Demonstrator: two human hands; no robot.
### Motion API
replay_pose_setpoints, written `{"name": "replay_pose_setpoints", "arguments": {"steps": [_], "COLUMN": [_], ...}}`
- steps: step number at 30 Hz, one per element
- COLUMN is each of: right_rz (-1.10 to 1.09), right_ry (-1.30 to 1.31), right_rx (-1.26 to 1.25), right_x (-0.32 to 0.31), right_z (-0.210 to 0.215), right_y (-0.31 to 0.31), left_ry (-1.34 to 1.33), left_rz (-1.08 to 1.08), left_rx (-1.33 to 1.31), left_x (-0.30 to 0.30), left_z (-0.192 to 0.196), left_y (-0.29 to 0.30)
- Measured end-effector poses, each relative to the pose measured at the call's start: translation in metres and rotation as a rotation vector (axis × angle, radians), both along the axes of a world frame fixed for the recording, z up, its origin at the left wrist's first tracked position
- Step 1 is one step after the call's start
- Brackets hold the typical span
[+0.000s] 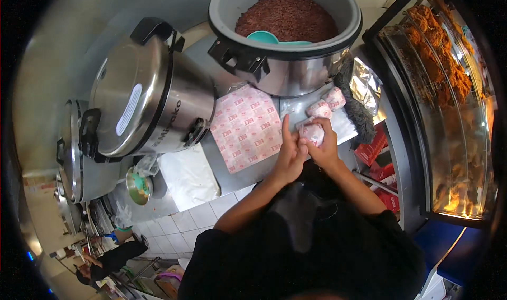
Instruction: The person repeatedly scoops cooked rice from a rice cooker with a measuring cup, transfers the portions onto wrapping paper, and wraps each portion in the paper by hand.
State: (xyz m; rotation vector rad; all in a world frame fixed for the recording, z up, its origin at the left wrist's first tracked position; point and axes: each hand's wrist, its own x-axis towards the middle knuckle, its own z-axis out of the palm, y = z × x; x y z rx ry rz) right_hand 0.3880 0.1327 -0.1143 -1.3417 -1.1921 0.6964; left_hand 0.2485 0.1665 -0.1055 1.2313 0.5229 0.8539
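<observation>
Both my hands meet over the steel counter (237, 176). My right hand (323, 144) grips a small bundle wrapped in pink-and-white printed paper (311, 132). My left hand (290, 154) presses against the bundle's left side, its index finger pointing up. Two more wrapped bundles (326, 103) lie just beyond, on the counter. A stack of flat pink-and-white printed wrapping sheets (246, 127) lies to the left of my hands.
An open rice cooker (285, 62) full of reddish-brown rice holds a teal scoop (263, 37). Closed steel cookers (138, 96) stand left. A glass warmer with fried pieces (442, 57) is right. Red boxes (372, 149), a dark cloth (358, 102), another person (108, 260) lower left.
</observation>
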Motion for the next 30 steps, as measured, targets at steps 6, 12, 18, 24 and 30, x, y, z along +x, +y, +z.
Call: {"name": "replay_pose_setpoints", "arguments": {"steps": [6,12,18,24,30], "right_rz": [-0.06,-0.287,-0.235,0.314,1.099], "right_ry": [-0.094,-0.783,-0.766,-0.891,-1.717], "right_rx": [-0.252,-0.308,0.129,0.401,-0.569], "right_x": [0.065,0.114,0.146,0.174,0.101], "right_z": [-0.062,-0.076,-0.046,0.202,0.147], "right_y": [-0.017,-0.004,0.022,0.225,0.374], "left_ry": [0.308,0.562,0.523,0.568,0.42], "left_rz": [-0.287,-0.412,-0.222,0.19,0.446], "left_rx": [-0.389,0.016,-0.065,-0.074,-0.006], "left_x": [0.071,0.081,0.027,-0.004,0.017], "left_z": [-0.098,-0.025,0.022,0.043,0.055], "left_y": [0.02,0.024,0.061,0.081,0.086]}}
